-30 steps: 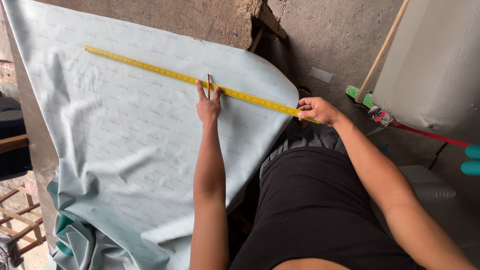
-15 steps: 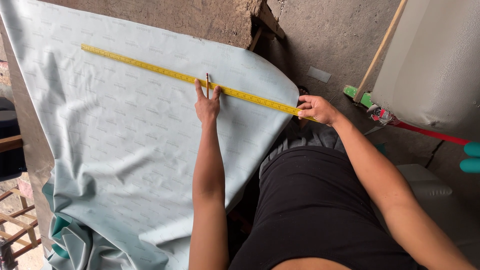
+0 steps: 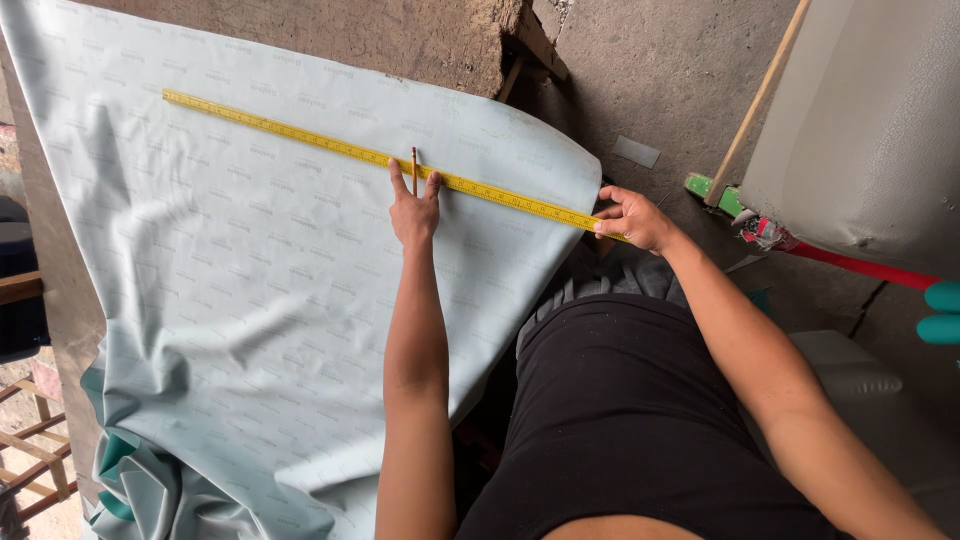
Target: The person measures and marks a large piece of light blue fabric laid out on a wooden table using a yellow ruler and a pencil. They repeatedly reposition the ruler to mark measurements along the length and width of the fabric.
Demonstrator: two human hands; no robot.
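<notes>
Change since earlier: almost nothing has moved; the right hand [image 3: 632,217] has shifted slightly along the sheet's edge, and both hands keep their places on the tape.
Sheet: a large pale grey-green vinyl sheet [image 3: 250,280] lies backing side up over a rough desk [image 3: 400,35], faint printing repeated across it; its lower left corner bunches into folds that show a darker green face.
Tape: a yellow measuring tape [image 3: 300,133] runs straight across the upper part of the sheet, from near the far left edge to the right edge.
Left hand: the left hand [image 3: 414,205] lies flat on the sheet just below the tape, about midway along it, with two fingers spread in a V. A pencil [image 3: 414,158] stands between the fingertips, its point at the tape.
Right hand: pinches the tape's end against the right edge of the sheet, fingers curled closed on it.
Progress: the tape looks stretched and held taut, and the pencil sits at a reading. Whether a mark is already made cannot be told, and no cut shows in the sheet.
Surroundings: a concrete floor [image 3: 650,80], a wooden stick [image 3: 760,100] leaning on a pale padded panel [image 3: 870,130], and a red strip beside a green block.
</notes>
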